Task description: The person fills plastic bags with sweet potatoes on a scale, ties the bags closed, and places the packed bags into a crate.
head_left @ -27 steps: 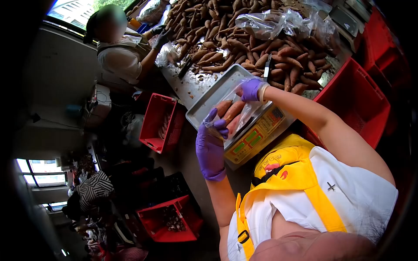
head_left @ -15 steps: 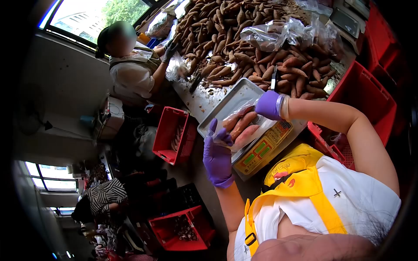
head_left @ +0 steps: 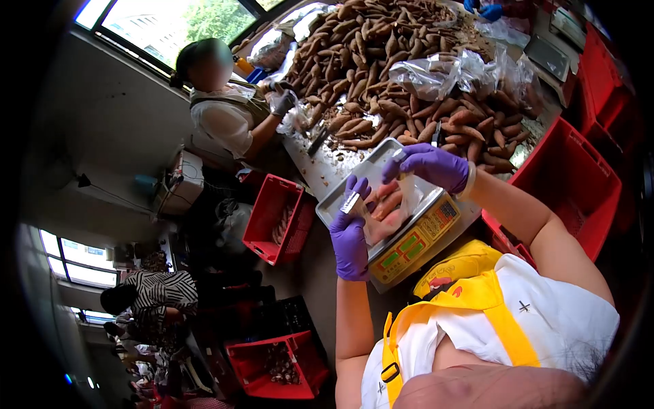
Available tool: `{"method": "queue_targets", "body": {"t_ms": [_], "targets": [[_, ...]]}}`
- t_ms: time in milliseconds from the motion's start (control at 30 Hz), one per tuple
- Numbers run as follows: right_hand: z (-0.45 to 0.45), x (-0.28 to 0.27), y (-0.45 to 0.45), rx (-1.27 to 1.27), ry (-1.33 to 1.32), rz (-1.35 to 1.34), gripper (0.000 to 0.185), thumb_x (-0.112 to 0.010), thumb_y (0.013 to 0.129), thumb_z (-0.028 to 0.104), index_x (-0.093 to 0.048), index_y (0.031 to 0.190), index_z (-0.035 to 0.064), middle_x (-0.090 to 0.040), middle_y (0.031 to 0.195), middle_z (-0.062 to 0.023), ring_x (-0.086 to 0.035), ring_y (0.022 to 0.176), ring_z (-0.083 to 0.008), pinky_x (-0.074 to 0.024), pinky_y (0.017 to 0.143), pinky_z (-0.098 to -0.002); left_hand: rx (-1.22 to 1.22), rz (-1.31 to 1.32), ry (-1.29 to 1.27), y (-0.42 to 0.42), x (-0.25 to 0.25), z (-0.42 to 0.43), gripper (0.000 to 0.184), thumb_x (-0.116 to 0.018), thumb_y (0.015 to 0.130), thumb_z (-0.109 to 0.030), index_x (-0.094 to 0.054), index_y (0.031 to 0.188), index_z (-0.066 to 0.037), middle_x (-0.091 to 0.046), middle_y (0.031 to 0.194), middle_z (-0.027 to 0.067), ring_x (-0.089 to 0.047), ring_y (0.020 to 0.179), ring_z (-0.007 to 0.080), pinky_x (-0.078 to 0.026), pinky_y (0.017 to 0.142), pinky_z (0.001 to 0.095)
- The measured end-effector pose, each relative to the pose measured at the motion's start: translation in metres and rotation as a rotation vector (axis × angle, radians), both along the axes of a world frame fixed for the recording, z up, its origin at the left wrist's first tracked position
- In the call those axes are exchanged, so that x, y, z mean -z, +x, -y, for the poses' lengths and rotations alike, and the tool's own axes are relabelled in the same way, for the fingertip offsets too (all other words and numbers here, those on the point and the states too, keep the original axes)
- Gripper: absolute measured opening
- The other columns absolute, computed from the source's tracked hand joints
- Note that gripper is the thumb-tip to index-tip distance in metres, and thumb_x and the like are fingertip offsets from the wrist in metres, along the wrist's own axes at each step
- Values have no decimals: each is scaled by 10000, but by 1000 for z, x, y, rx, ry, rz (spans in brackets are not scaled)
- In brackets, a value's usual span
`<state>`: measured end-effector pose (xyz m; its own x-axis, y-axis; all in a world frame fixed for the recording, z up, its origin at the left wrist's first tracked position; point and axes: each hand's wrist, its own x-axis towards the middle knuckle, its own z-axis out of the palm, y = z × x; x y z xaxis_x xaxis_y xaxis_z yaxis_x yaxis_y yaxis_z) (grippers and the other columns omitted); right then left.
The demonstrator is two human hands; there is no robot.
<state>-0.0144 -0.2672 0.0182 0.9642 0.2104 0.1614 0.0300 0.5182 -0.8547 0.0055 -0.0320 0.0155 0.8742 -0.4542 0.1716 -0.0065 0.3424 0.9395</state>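
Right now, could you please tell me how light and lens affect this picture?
Head view: the upper window is partly washed out; head view: sweet potatoes look hazy through the clear plastic bag; head view: the lower left sinks into shadow, with curved black edges.

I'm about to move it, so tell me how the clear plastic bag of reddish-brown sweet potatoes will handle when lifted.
The clear plastic bag will probably be floppy, since its film looks thin and see-through. It may sag heavily, with several thick reddish-brown sweet potatoes inside. Those look rounded and tapered, so they could roll or shift together.
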Motion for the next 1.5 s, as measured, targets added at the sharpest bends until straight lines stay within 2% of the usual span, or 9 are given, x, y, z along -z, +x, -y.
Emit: {"method": "queue_targets", "body": {"t_ms": [267,400,633,800,933,1000,1067,1200,1500], "targets": [[-28,2,34,320,-667,775,393,-536,901,-9,-580,1289,39,-632,1235,-115,-631,1058,-182,-476,960,-303,81,78,22,25,-5,-8,438,-459,908,92,-549,1322,-22,-518,1387,103,-563,1186,206,-473,952,336],[-34,13,39,488,-876,785,383,-562,882,-1,-604,1260,48,-675,1153,-128,-674,953,-154,-525,859,-273,-240,1023,626,41,10,-4,641,-363,813,187,-587,1316,-141,-503,1394,179,-554,1222,302,-438,1014,308],[-51,5,38,218,-693,438,487,-607,844,-94,-559,1313,30,-611,1252,-57,-584,1084,-125,-483,960,-266,93,-158,197,56,-2,-1,361,-796,738,-41,-672,1075,-19,-686,913,41,-629,779,123,-533,742,264],[-46,32,44,-12,-447,310,292,-656,871,33,-675,1162,52,-690,1069,-55,-632,986,-116,-516,896,-267,275,73,372,52,26,17,365,-762,732,11,-644,1077,-13,-658,902,40,-625,739,113,-530,703,256],[-9,73,30,-47,-156,-23,177,-695,869,185,-706,969,39,-668,823,-13,-619,751,-112,-510,686,-253,-556,483,923,51,47,-15,257,-721,739,-146,-706,975,-44,-685,820,92,-651,714,203,-526,679,305],[0,84,-2,-119,-555,-271,123,-682,826,166,-689,854,46,-662,773,-58,-624,689,-181,-495,656,-292,-784,868,1178,79,79,-44,344,-678,707,-143,-669,1049,-108,-628,783,83,-593,802,284,-492,719,408],[-2,96,-12,-216,-1271,574,104,-682,763,146,-650,755,48,-625,727,-120,-604,666,-280,-476,656,-353,-677,684,1347,92,155,-64,301,-681,685,-151,-684,983,-106,-641,827,93,-589,807,287,-485,720,416],[20,108,3,4,-1212,524,103,-680,702,124,-611,662,58,-573,688,-138,-570,696,-330,-451,690,-421,-487,596,1424,65,135,-56,153,-660,722,-120,-698,861,-67,-654,776,79,-621,834,260,-499,739,395],[12,122,-16,-38,-1106,446,125,-686,758,115,-637,840,34,-596,811,-156,-569,758,-332,-471,710,-396,68,-1094,-819,87,149,-55,431,-425,794,67,-621,1171,-6,-675,1063,100,-581,809,181,-395,549,216]]}}
